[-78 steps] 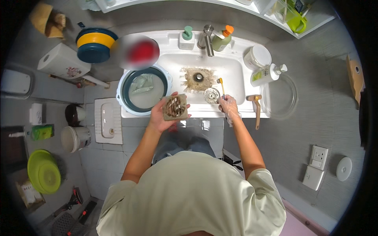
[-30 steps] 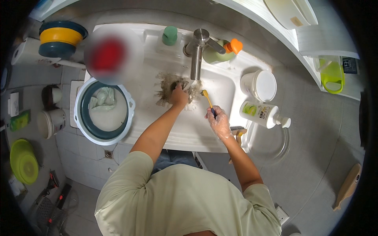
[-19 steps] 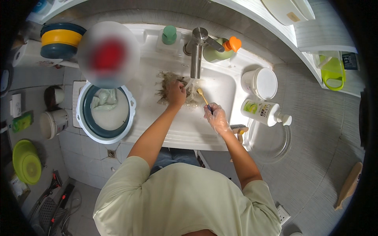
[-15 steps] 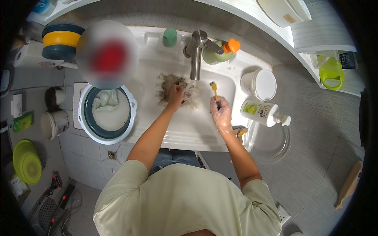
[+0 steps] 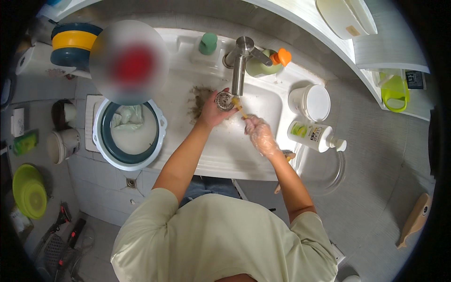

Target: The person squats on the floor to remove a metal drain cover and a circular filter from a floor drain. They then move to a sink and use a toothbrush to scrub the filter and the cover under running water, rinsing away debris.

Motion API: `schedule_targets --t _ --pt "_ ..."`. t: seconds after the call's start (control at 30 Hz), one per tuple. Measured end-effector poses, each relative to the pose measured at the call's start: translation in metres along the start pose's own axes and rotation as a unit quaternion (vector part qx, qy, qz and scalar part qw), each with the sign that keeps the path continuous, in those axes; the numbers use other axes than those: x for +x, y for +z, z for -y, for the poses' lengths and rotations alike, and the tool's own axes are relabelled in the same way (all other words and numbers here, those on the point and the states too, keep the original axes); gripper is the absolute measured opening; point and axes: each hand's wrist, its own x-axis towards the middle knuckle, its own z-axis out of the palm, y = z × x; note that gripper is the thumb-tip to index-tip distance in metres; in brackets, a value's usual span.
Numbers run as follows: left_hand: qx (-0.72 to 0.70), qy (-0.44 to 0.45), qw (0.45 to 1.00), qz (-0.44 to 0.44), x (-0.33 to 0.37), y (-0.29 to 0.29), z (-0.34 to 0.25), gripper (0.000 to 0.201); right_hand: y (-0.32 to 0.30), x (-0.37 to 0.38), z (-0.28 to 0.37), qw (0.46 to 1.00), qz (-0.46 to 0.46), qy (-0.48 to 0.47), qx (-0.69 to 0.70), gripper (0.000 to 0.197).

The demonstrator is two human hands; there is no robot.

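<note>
My left hand [image 5: 213, 114] grips a round, dirty drain strainer [image 5: 225, 101] by its rim, below the faucet [image 5: 238, 77] and slightly to its left. My right hand [image 5: 260, 136], in a clear plastic glove, is closed around a yellow toothbrush [image 5: 241, 109]. The toothbrush's head meets the strainer's right edge; whether the bristles press on it is too small to tell. Under and beside my left hand, a dark smear of grime [image 5: 196, 99] lies on the bottom of the white sink [image 5: 265, 101].
Left of the sink stands a blue-rimmed basin [image 5: 161, 136] with a pale cloth in cloudy water. A green soap bottle [image 5: 260, 68] sits behind the faucet. To the right are a white tub [image 5: 317, 103], a white pump bottle [image 5: 310, 135] and a clear round dish [image 5: 336, 171].
My left hand has turned and brought the strainer up into view from the grime. My right hand has moved left, bringing the toothbrush head to the strainer.
</note>
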Motion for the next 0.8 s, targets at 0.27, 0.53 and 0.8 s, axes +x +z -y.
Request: schedule_targets --t 0.27,0.53,0.8 --pt "-0.053 -0.03 0.998 0.01 0.008 -0.007 0.008 0.045 0.03 0.045 -0.024 0.962 0.035 0.111 -0.248 0.034" --pt "-0.035 -0.083 0.996 0.024 0.012 -0.021 -0.001 0.046 0.024 0.071 -0.023 0.928 0.089 0.073 -0.355 0.046" --pt "0.5 0.036 0.864 -0.039 -0.017 0.009 -0.008 0.056 0.013 0.069 -0.001 0.889 0.095 0.01 -0.447 0.036"
